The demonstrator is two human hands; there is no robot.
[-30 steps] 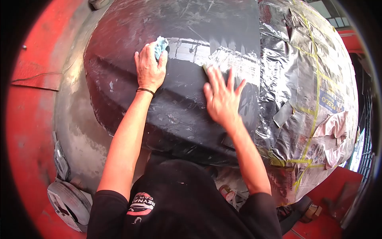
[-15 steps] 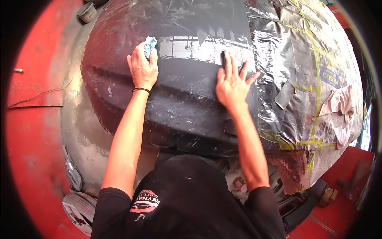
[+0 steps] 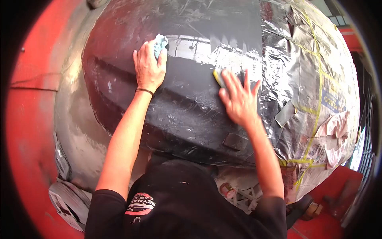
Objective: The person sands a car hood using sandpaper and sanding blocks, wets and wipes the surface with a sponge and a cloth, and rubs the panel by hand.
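"What is held by the left grip (image 3: 149, 71)?"

"A pale blue cloth (image 3: 160, 43) is pinched between thumb and fingers, above the middle of the frame and left of centre, against the dark panel (image 3: 187, 83). A thin dark band (image 3: 144, 91) is worn at the wrist."

"And the right grip (image 3: 241, 101)?"

"Its fingers are spread over the panel, right of centre. A yellow-edged pad (image 3: 217, 78) is partly covered by them; how firmly it is pressed cannot be told."

"What is seen around them?"

"A bright wet sheen is shown above the pad. A dark block (image 3: 235, 141) is seen on the panel's lower right part. At the right of the frame, crumpled masking sheets (image 3: 296, 75) are crossed by yellow tape (image 3: 317, 85), and a pink rag (image 3: 335, 124) is draped over them. A reddish can (image 3: 227, 190) is seen at the lower centre."
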